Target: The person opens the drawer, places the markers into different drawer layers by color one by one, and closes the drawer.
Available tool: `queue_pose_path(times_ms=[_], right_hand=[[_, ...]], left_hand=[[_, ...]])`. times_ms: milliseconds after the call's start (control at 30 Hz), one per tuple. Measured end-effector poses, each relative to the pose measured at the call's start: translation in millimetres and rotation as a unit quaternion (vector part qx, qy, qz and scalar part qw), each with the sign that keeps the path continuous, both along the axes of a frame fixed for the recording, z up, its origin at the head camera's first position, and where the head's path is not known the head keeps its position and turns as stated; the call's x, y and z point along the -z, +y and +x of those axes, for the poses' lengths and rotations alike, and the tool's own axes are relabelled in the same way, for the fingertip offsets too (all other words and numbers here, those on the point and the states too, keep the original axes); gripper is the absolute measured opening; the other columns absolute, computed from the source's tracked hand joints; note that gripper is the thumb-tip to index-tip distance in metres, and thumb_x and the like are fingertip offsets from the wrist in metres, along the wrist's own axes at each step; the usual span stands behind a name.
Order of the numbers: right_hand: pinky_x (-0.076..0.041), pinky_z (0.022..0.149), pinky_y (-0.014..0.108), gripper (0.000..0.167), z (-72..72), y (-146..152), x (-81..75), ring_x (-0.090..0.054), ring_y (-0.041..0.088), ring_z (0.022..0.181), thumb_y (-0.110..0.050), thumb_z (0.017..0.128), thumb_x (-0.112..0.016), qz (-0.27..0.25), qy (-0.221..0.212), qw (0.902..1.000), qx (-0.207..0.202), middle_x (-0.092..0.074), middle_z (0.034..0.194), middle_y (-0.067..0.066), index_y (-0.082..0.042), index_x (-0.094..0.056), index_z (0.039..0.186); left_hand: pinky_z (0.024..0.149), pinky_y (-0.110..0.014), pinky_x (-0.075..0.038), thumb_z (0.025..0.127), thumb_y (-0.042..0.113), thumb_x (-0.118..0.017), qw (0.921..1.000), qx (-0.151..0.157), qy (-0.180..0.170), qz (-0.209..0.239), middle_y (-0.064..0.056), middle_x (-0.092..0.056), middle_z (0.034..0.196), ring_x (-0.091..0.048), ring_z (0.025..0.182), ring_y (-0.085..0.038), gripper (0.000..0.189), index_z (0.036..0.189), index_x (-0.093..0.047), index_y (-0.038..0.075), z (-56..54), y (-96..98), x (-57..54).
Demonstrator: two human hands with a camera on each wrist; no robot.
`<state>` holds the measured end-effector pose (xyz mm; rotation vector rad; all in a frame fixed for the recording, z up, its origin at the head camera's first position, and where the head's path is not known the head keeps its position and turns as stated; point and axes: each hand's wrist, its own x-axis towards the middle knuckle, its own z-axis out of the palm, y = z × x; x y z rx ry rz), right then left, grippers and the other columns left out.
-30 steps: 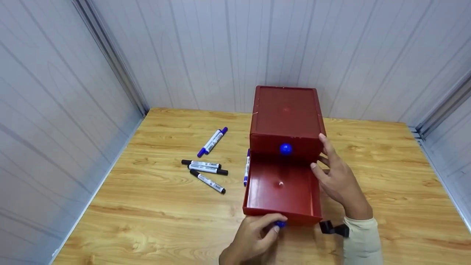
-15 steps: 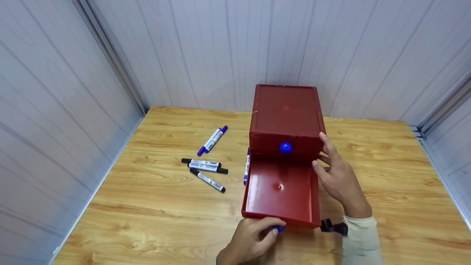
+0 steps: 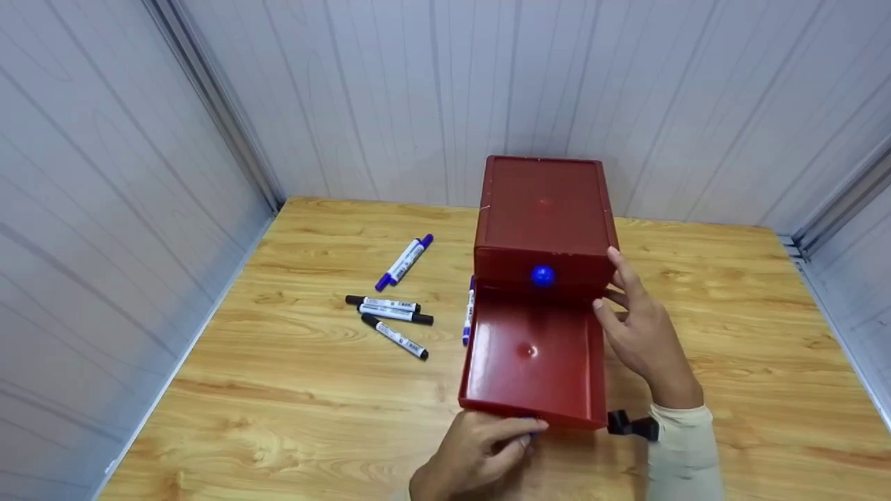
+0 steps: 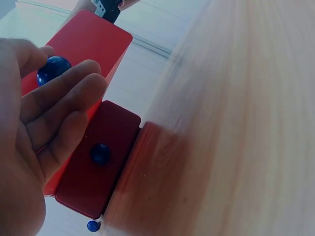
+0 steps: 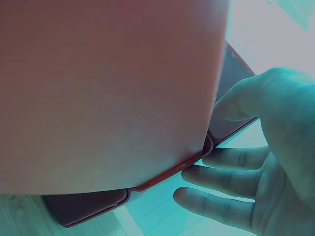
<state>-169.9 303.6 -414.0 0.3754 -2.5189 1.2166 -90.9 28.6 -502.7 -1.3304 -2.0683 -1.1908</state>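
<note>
A dark red plastic two-tier drawer box (image 3: 546, 205) stands at the back, its upper drawer closed behind a blue knob (image 3: 543, 275). Below it, the lower drawer (image 3: 532, 376) is pulled far out toward me, with nothing lying inside. My left hand (image 3: 480, 449) is at that drawer's front and holds its round blue knob (image 4: 53, 70), the thumb on one side and fingers on the other; from the head it is mostly covered. My right hand (image 3: 644, 337) touches the box's right front edge with straight, spread fingers, its thumb near the drawer's side.
Several white markers lie left of the box: black-capped ones (image 3: 395, 337) in a cluster, two purple-capped ones (image 3: 404, 262) side by side farther back. Another marker (image 3: 468, 313) lies against the drawer's left side. Pale panel walls (image 3: 390, 104) enclose the wooden table (image 3: 278, 417).
The lower drawer has come slightly farther out toward me with my left hand. My left index finger has straightened across the knob. The right hand keeps its place on the box.
</note>
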Motion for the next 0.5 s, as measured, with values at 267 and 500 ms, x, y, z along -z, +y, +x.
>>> queue_pose_path(times_ms=[267, 500], right_hand=[[-0.056, 0.082, 0.047, 0.078, -0.8, -0.9, -0.8, -0.061, 0.039, 0.118, -0.006, 0.099, -0.058, 0.004, 0.010, 0.9999, 0.002, -0.051, 0.145, 0.018, -0.035, -0.020, 0.160], [-0.056, 0.081, 0.048, 0.078, 0.4, -1.9, -0.6, -0.062, 0.040, 0.115, -0.005, 0.098, -0.058, -0.001, 0.008, 1.0000, 0.001, -0.052, 0.144, 0.018, -0.034, -0.021, 0.160]], left_hand=[[0.075, -0.013, -0.051, 0.094, 0.007, -0.063, 0.9985, 0.025, 0.017, 0.045, 0.000, -0.075, 0.099, -0.066, 0.081, 0.001, 0.024, 0.115, -0.073, 0.008, -0.8, -10.3, -7.6], [0.070, -0.019, -0.055, 0.091, 0.001, -0.059, 0.9860, -0.027, 0.077, 0.146, -0.007, -0.075, 0.087, -0.071, 0.075, -0.011, 0.017, 0.099, -0.074, 0.001, -6.3, -22.8, -12.0]])
